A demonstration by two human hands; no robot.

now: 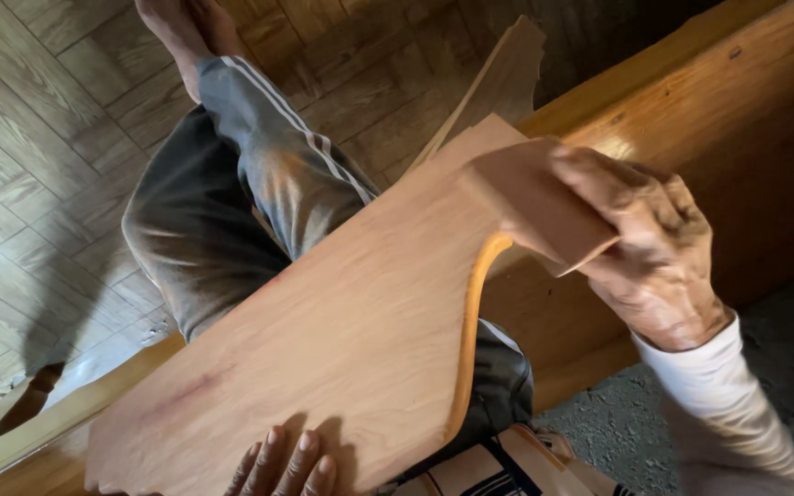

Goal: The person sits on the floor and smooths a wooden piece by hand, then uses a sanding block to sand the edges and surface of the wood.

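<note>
— Head view: your right hand (640, 243) grips sandpaper (544, 207) on the board's (342, 340) curved edge, sanding it, I'd judge.
— And your left hand (287, 464) (fingers flat) steadies the board across your knee; next, probably follow the curve downward.

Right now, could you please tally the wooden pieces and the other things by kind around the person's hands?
Flat cut wooden boards: 2, the large board under the left hand, and another board behind it.
Sanding sheets: 1, the folded sheet in the right hand.
Wooden beams: 1, the beam.
Total: 4
</note>
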